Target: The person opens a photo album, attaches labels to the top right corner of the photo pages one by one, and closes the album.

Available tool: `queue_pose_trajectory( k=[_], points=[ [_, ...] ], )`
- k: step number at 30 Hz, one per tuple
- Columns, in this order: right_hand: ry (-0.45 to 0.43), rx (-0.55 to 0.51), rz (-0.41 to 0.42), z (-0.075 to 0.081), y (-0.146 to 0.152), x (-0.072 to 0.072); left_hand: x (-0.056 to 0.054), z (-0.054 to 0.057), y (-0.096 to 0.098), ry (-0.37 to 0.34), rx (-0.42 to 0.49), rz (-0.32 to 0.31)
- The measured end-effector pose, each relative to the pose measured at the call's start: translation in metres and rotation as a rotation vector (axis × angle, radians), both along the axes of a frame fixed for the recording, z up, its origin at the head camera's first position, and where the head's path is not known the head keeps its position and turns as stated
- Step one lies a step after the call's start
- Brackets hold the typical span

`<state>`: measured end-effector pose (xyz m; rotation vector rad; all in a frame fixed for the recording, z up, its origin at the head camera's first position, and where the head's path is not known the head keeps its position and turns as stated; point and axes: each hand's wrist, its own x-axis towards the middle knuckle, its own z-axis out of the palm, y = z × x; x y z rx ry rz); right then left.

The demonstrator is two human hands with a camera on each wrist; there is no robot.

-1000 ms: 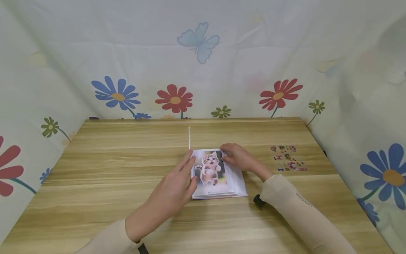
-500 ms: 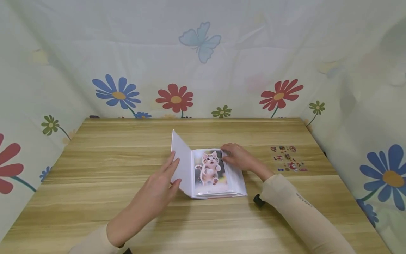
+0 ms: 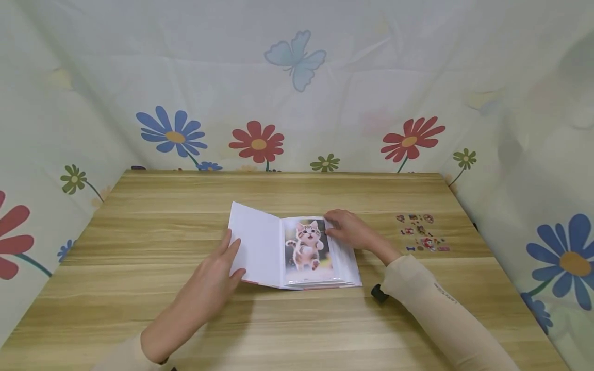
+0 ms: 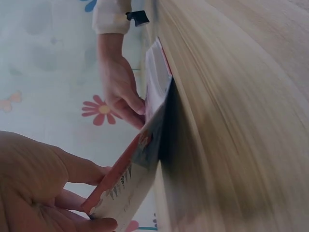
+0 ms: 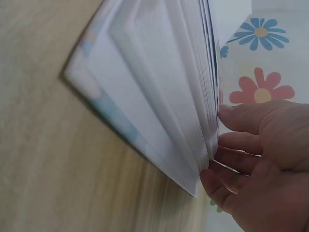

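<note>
Backdrop (image 3: 209,67): flower-printed cloth, standing right behind the tabletop's far edge.
Tabletop (image 3: 139,232): wood-grained and wide, and all the action sits around its middle, well apart from the left and right edges.
Album (image 3: 281,252): here it is, lying at mid-tabletop, its pages (image 5: 164,87) stacked on the side toward the tabletop's right edge.
Cover (image 3: 257,245): tilted up off the tabletop, white inner face showing, and this looks like the step in hand, laying the album open.
Left hand (image 3: 209,275): it has the cover's free edge, fingers narrow around it; the next move seems to call for lowering that edge toward the tabletop's left side, gently, without dragging the album along.
Right hand (image 3: 350,229): out at the album's far right corner, fingers bent in, holding the edge of the pages; a steady grip there should stop the album sliding.
Kitten picture (image 3: 307,250): facing up on the album's right side, between the two hands.
Stickers (image 3: 429,244): small, colourful, near the tabletop's right edge, touched by neither hand; whether one clear sheet carries them, I can't tell.
</note>
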<state>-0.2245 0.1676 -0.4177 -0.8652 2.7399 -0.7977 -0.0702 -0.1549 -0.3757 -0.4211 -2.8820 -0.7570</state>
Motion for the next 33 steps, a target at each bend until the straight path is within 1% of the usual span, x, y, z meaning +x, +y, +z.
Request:
queue_pose_trajectory(
  k=[8, 13, 16, 20, 23, 26, 33],
  points=[
    [-0.005, 0.001, -0.005, -0.002, 0.001, -0.001, -0.003, -0.013, -0.008, -0.007, -0.024, -0.001],
    [-0.012, -0.002, -0.015, -0.003, 0.001, -0.001, -0.006, -0.024, -0.011, -0.003, -0.053, -0.020],
    [-0.013, -0.008, -0.015, -0.003, 0.001, 0.000, -0.008, -0.031, -0.013, -0.022, -0.078, -0.044],
    [-0.007, -0.005, -0.008, -0.004, 0.001, 0.001, -0.010, -0.037, -0.014, -0.076, -0.108, -0.090],
    [-0.003, -0.009, -0.008, -0.005, 0.001, 0.001, -0.010, -0.041, -0.014, -0.089, -0.122, -0.114],
    [0.000, -0.013, -0.012, -0.004, 0.001, 0.001, -0.010, -0.044, -0.015, -0.080, -0.135, -0.127],
    [-0.010, -0.012, -0.022, -0.003, 0.001, 0.002, -0.012, -0.047, -0.017, -0.075, -0.165, -0.151]
  ],
)
